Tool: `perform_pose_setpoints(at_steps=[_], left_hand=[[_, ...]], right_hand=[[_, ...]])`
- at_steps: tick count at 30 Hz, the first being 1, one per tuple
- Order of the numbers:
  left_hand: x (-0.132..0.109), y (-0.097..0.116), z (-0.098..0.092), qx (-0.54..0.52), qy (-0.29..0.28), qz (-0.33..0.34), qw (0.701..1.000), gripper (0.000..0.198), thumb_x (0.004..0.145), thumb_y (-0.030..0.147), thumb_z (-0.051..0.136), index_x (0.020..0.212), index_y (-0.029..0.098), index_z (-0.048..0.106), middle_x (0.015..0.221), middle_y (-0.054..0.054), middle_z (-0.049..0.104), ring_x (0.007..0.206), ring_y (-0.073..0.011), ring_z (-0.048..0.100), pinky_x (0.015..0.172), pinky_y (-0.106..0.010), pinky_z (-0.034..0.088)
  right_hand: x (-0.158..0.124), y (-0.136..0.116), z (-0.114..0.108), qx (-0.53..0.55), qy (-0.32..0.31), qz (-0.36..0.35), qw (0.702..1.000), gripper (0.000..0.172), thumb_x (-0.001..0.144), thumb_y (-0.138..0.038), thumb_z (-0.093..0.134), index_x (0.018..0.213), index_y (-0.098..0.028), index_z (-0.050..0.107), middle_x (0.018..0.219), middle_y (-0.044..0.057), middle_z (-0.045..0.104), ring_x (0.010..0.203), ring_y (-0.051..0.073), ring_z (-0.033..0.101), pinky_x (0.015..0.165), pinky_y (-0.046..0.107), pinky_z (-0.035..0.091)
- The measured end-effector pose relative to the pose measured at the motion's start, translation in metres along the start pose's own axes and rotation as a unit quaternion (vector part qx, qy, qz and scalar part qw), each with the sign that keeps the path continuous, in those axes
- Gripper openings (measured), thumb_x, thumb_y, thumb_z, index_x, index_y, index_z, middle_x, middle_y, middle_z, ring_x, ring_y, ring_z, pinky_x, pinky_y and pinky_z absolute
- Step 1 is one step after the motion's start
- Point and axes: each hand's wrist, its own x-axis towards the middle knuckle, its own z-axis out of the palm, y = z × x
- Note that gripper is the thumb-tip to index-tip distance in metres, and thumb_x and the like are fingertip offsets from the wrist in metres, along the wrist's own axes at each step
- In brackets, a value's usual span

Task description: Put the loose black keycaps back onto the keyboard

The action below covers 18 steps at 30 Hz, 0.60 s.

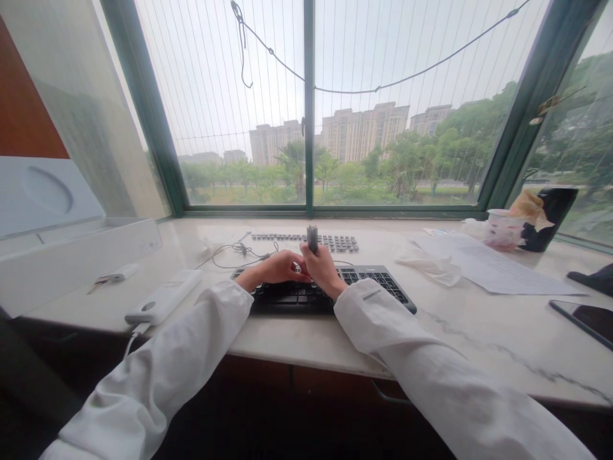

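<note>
Your right hand [324, 268] sits closed around a dark grey cylinder [312, 238], its fingers wrapped about the lower part and its top standing upright above the fist, which seems to keep it clear of the keys. Your left hand [278, 268] lies curled just beside the right, fingers bent inward; you cannot tell from this view whether they pinch something small.

Both hands are over one black keyboard [306, 297], at its upper middle. Beyond it on the marble surface [498, 358], a band of dark keycaps [306, 241] lies in rows, too small to count, apparently grouped to keep them together.

Counted nearby: one thin cable tangle [239, 252], one white power bank [163, 297], one sheet of paper [493, 265], one crumpled tissue [428, 270], one phone [582, 322], and two cups, one clear [502, 230], one black [550, 217].
</note>
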Motion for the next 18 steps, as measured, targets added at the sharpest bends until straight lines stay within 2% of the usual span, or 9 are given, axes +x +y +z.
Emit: perform_pose_setpoints(at_steps=[2,6,10,13,15,18], left_hand=[[0.0,0.001,0.0,-0.007,-0.004,-0.009,1.0,0.032,0.074,0.044,0.072,0.08,0.012,0.074,0.072,-0.002,0.069,0.061,-0.0095,0.054,0.059,-0.021,0.04],[-0.001,0.005,-0.001,-0.009,0.004,-0.037,0.999,0.034,0.072,0.046,0.073,0.084,0.014,0.077,0.079,-0.004,0.073,0.067,-0.012,0.058,0.063,-0.022,0.042],[-0.001,0.008,-0.002,-0.007,0.002,-0.051,0.999,0.035,0.072,0.047,0.074,0.087,0.016,0.078,0.079,-0.005,0.074,0.073,-0.0146,0.062,0.068,-0.024,0.044],[-0.001,0.01,-0.002,-0.006,0.0,-0.052,0.999,0.036,0.072,0.048,0.074,0.088,0.016,0.078,0.079,-0.005,0.074,0.072,-0.0148,0.062,0.069,-0.024,0.045],[-0.001,0.01,-0.002,-0.004,0.002,-0.056,0.998,0.036,0.072,0.048,0.074,0.087,0.016,0.078,0.08,-0.005,0.074,0.072,-0.0144,0.062,0.068,-0.024,0.045],[-0.001,0.009,-0.002,-0.003,0.009,-0.055,0.998,0.034,0.072,0.047,0.074,0.085,0.016,0.078,0.08,-0.005,0.074,0.073,-0.0144,0.062,0.068,-0.023,0.045]], right_hand=[[0.001,0.002,0.001,0.017,-0.003,0.008,1.0,0.038,0.083,-0.04,0.048,0.05,-0.021,0.042,0.041,-0.004,0.043,0.043,0.011,0.044,0.045,0.024,0.032],[0.007,0.007,-0.002,0.106,0.018,0.081,0.991,0.037,0.082,-0.039,0.052,0.052,-0.022,0.04,0.042,-0.005,0.041,0.039,0.009,0.039,0.042,0.024,0.032],[0.012,0.006,-0.009,0.259,0.051,0.182,0.947,0.031,0.082,-0.028,0.054,0.059,-0.024,0.033,0.042,-0.01,0.028,0.036,0.006,0.023,0.037,0.022,0.024],[0.012,0.006,-0.013,0.308,0.058,0.223,0.923,0.032,0.083,-0.023,0.053,0.061,-0.024,0.029,0.043,-0.012,0.022,0.036,0.006,0.018,0.036,0.021,0.021],[0.012,0.006,-0.012,0.29,0.051,0.211,0.932,0.032,0.083,-0.025,0.053,0.06,-0.024,0.031,0.043,-0.012,0.024,0.036,0.006,0.02,0.037,0.021,0.023],[0.009,0.006,-0.007,0.198,0.024,0.139,0.97,0.034,0.083,-0.034,0.053,0.055,-0.023,0.036,0.042,-0.008,0.033,0.037,0.007,0.031,0.04,0.023,0.029]])
